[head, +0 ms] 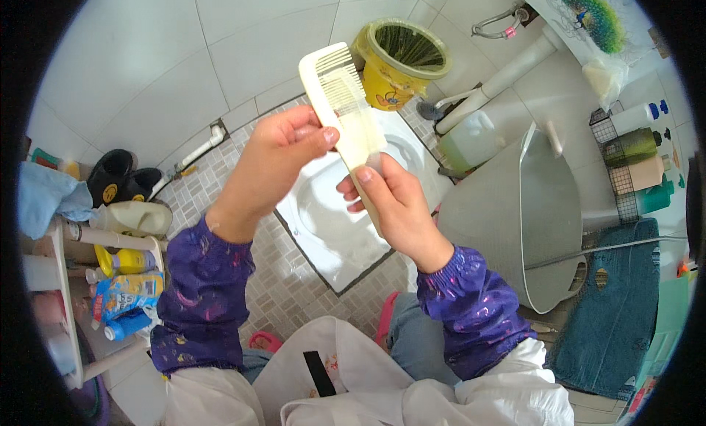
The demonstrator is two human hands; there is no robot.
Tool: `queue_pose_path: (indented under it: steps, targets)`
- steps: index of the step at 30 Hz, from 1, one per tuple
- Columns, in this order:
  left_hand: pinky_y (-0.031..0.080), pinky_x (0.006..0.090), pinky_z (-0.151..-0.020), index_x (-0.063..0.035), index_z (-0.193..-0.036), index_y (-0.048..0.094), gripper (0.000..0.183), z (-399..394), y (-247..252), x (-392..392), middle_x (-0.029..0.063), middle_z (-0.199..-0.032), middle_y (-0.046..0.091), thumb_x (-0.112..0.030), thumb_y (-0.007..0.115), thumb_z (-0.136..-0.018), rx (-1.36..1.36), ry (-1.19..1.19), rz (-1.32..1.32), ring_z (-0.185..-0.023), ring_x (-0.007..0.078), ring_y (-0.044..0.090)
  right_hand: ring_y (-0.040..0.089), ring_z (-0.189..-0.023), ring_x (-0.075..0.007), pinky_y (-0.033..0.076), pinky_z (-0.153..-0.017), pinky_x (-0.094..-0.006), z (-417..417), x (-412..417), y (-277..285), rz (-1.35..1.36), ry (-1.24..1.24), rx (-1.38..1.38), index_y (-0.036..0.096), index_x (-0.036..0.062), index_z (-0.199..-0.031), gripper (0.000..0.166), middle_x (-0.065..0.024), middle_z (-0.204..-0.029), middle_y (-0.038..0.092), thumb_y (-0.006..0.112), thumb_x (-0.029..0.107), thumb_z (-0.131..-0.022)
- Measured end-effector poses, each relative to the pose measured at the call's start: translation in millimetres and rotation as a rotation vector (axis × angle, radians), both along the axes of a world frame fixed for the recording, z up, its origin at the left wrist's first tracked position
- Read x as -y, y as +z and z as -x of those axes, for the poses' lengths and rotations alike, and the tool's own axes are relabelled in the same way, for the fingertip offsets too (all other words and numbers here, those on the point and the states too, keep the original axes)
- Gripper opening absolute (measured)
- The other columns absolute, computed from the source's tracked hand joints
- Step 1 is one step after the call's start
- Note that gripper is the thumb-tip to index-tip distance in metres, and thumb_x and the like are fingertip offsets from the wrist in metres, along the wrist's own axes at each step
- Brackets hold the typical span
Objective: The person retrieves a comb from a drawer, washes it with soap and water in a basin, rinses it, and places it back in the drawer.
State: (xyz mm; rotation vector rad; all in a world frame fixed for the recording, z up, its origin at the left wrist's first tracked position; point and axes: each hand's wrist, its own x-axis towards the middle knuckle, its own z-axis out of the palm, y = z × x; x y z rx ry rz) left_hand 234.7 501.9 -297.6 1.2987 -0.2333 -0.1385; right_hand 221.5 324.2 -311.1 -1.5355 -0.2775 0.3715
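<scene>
A cream plastic comb (315, 86) is held up at a slant over the floor, its teeth facing right. My left hand (273, 158) pinches its spine near the middle between thumb and fingers. Lower down, my right hand (400, 205) is wrapped around the handle, with the thumb on top. The fine teeth near the middle look blurred, so I cannot tell whether anything lies on them. Beneath both hands is a white squat toilet (345, 257), set into the tiled floor and partly hidden by them.
A yellow lined bin (386, 81) stands behind the comb. To the right are a large grey tub (485, 216), a jug (471, 142) and bottles in a wire rack (626, 177). At left, a shelf (69, 315) holds bottles beside black shoes (113, 177) and a white pipe (198, 150).
</scene>
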Motion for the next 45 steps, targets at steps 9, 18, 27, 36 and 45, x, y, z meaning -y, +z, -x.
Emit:
queue_pose_path:
  steps: [9, 18, 27, 36, 45]
  targets:
    - [0.047, 0.0218, -0.067, 0.0020, -0.103, 0.054, 0.019, 7, 16, 10, 0.0054, -0.091, 0.062, -0.010, 0.051, -0.089, 0.020, 0.126, -0.112, -0.078, 0.0081, 0.058, 0.041, -0.054, -0.0034, 0.033, -0.048, -0.0175, -5, 18, 17, -0.001, -0.197, 0.206, 0.052, 0.0033, -0.110, 0.026, -0.0009, -0.069, 0.051, 0.043, 0.023, -0.095]
    - [0.052, 0.0315, -0.077, -0.0025, -0.124, 0.041, 0.035, 1, 2, 18, 0.0081, -0.111, 0.055, -0.021, 0.043, -0.094, 0.004, -0.030, 0.166, -0.098, 0.0157, 0.055, 0.045, -0.057, -0.0046, 0.037, -0.051, -0.0187, -8, 18, 8, -0.225, -0.118, 0.129, 0.046, 0.0028, -0.105, 0.021, -0.0020, -0.074, 0.053, 0.041, 0.021, -0.095]
    - [0.052, 0.0330, -0.076, -0.0046, -0.125, 0.040, 0.036, 3, 3, 19, 0.0062, -0.111, 0.054, -0.022, 0.043, -0.095, -0.023, -0.064, 0.156, -0.100, 0.0167, 0.055, 0.050, -0.062, -0.0089, 0.042, -0.054, -0.0225, -3, 12, 2, -0.115, -0.029, 0.239, 0.045, 0.0012, -0.106, 0.020, -0.0052, -0.078, 0.055, 0.043, 0.017, -0.094]
    - [0.052, 0.0302, -0.077, -0.0050, -0.125, 0.041, 0.037, 5, 6, 17, 0.0039, -0.110, 0.054, -0.026, 0.043, -0.094, -0.020, -0.043, 0.098, -0.101, 0.0138, 0.054, 0.051, -0.067, -0.0094, 0.044, -0.058, -0.0229, -4, 13, 0, -0.078, 0.019, 0.237, 0.046, 0.0010, -0.110, 0.024, -0.0052, -0.081, 0.055, 0.043, 0.019, -0.094]
    - [0.052, 0.0295, -0.077, -0.0042, -0.125, 0.041, 0.038, 5, 5, 17, 0.0048, -0.112, 0.053, -0.026, 0.043, -0.094, -0.015, -0.048, 0.081, -0.100, 0.0129, 0.055, 0.051, -0.067, -0.0092, 0.044, -0.058, -0.0225, -5, 13, 0, -0.079, 0.004, 0.221, 0.046, 0.0013, -0.111, 0.023, -0.0050, -0.082, 0.055, 0.042, 0.018, -0.095]
